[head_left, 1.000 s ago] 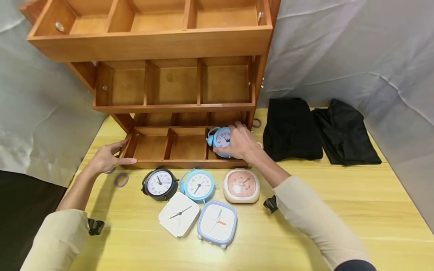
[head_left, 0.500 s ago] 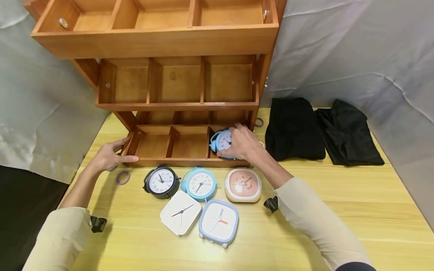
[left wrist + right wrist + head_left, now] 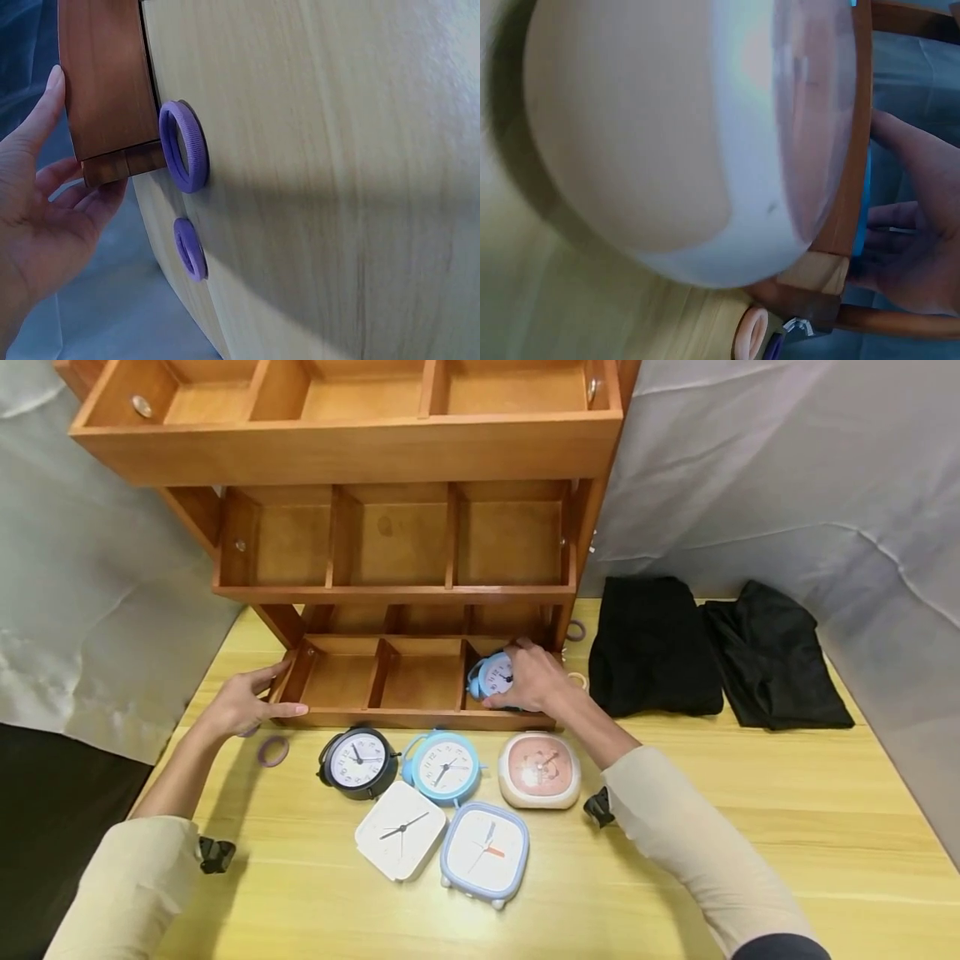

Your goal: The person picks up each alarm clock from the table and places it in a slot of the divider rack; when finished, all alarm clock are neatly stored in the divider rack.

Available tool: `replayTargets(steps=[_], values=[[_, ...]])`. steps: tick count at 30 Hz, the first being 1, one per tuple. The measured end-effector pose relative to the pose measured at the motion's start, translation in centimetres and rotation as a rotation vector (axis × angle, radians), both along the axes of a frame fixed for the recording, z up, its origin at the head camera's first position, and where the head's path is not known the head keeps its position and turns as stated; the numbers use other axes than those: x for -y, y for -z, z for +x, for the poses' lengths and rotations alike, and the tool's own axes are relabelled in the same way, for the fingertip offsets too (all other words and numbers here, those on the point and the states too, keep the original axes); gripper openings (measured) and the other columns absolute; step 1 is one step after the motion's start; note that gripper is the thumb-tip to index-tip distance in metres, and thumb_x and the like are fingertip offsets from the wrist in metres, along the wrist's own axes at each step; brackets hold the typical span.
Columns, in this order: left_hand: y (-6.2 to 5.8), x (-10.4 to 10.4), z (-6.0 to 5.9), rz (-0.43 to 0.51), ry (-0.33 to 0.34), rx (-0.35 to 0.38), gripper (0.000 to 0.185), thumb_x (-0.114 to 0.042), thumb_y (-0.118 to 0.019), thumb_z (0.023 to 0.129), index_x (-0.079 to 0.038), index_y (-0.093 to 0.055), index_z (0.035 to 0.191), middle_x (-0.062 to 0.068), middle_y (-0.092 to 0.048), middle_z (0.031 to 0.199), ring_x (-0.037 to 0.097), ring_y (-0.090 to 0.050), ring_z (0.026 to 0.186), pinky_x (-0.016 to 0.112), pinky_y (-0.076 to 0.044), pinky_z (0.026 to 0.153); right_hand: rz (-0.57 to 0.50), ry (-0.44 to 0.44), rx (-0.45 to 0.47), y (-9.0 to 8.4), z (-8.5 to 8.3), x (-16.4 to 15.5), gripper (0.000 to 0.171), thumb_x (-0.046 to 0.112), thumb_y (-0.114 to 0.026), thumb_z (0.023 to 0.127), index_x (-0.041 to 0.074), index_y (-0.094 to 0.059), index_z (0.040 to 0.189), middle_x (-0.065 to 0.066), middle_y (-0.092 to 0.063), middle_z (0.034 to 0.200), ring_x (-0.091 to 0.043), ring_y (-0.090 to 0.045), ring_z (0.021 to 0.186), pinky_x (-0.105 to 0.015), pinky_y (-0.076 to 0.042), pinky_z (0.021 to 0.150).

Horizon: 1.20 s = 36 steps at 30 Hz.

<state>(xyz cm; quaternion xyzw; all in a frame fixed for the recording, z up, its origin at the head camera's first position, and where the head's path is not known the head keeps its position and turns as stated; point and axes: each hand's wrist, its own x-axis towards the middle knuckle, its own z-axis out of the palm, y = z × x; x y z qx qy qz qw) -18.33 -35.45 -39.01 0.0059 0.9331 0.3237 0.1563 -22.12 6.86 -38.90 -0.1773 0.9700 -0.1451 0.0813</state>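
My right hand (image 3: 528,677) grips a small blue alarm clock (image 3: 491,676) inside the right compartment of the bottom drawer (image 3: 420,719) of a wooden cabinet. In the right wrist view a sliver of that blue clock (image 3: 862,217) shows past the drawer wall by my right hand (image 3: 919,240). My left hand (image 3: 240,703) rests at the drawer's left front corner, thumb along the front and fingers along the side. In the left wrist view the left hand (image 3: 45,217) lays its thumb straight against the wood corner (image 3: 105,90).
In front of the drawer lie a black round clock (image 3: 356,762), a blue round clock (image 3: 441,767), a pink square clock (image 3: 540,770), a white square clock (image 3: 400,831) and a blue-rimmed square clock (image 3: 483,853). Purple hair ties (image 3: 184,146) lie by the left hand. Black cloths (image 3: 652,643) lie right. Two upper drawers (image 3: 390,593) stand open.
My right hand has lowered the small blue clock deeper into the right compartment. The left hand has stayed at the drawer corner.
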Motion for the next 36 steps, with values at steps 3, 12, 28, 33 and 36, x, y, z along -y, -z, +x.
replayTargets(steps=[3,12,28,33,36], values=[[-0.1,0.1,0.0,0.006,-0.007,0.006,0.102,-0.047,-0.075,0.077,-0.010,-0.016,0.152,0.032,-0.022,0.150,0.051,-0.022,0.138,0.060,-0.027,0.109,-0.022,-0.002,0.036,0.1,0.2,-0.1,0.096,0.055,-0.077,0.071,0.000,-0.041,0.141,-0.020,-0.039,0.144,-0.033,-0.051,0.121,-0.046,-0.044,0.102],[0.1,0.0,0.0,-0.001,-0.012,0.005,0.101,-0.048,-0.074,0.077,-0.011,-0.017,0.152,0.032,-0.022,0.150,0.051,-0.023,0.138,0.058,-0.031,0.108,-0.122,-0.007,0.063,0.3,1.2,-0.5,0.097,0.054,-0.064,0.083,0.003,-0.018,0.151,-0.022,-0.019,0.156,-0.036,-0.022,0.144,-0.050,-0.025,0.116],[-0.2,0.0,-0.1,-0.004,-0.008,0.001,0.101,-0.047,-0.075,0.077,-0.011,-0.017,0.152,0.032,-0.022,0.151,0.050,-0.022,0.138,0.060,-0.028,0.109,-0.076,-0.262,0.206,-1.7,9.9,3.7,0.084,0.050,-0.071,0.080,0.017,-0.035,0.148,-0.012,-0.038,0.150,-0.028,-0.039,0.137,-0.045,-0.037,0.110],[-0.2,0.0,0.0,-0.002,-0.007,0.004,0.101,-0.047,-0.075,0.077,-0.011,-0.017,0.152,0.032,-0.022,0.151,0.050,-0.022,0.138,0.059,-0.029,0.109,0.031,-0.309,0.226,-1.0,10.1,5.4,0.092,0.045,-0.074,0.078,0.015,-0.027,0.151,-0.016,-0.036,0.149,-0.029,-0.043,0.132,-0.042,-0.043,0.105],[-0.1,0.1,0.1,-0.004,-0.003,0.006,0.101,-0.048,-0.074,0.077,-0.011,-0.017,0.153,0.032,-0.022,0.151,0.050,-0.022,0.138,0.058,-0.029,0.109,0.083,-0.315,0.251,-1.2,9.9,6.3,0.094,0.040,-0.076,0.077,0.014,-0.025,0.152,-0.016,-0.035,0.149,-0.029,-0.045,0.129,-0.041,-0.044,0.104]])
